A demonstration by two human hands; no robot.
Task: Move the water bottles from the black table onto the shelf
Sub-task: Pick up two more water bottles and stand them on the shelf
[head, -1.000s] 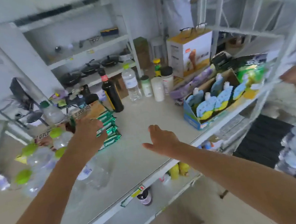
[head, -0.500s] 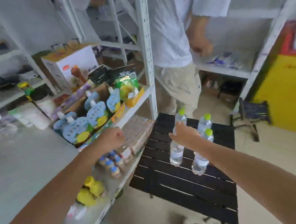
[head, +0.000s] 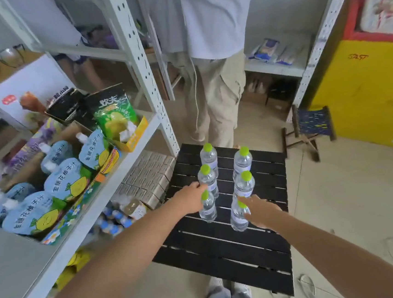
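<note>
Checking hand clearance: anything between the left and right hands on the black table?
Head view: between left hand and right hand stand the two nearest water bottles, with bare black table slats between them.

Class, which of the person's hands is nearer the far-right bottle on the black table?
Right. The right hand is two bottles before the far-right bottle; the left hand reaches the other row.

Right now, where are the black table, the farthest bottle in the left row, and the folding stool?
Black table [head: 224, 249], head view, on a bare slat near the front.
Farthest left-row bottle [head: 208, 157], head view, on its clear shoulder under the green cap.
Folding stool [head: 312, 120], head view, on its dark patterned seat.
</note>
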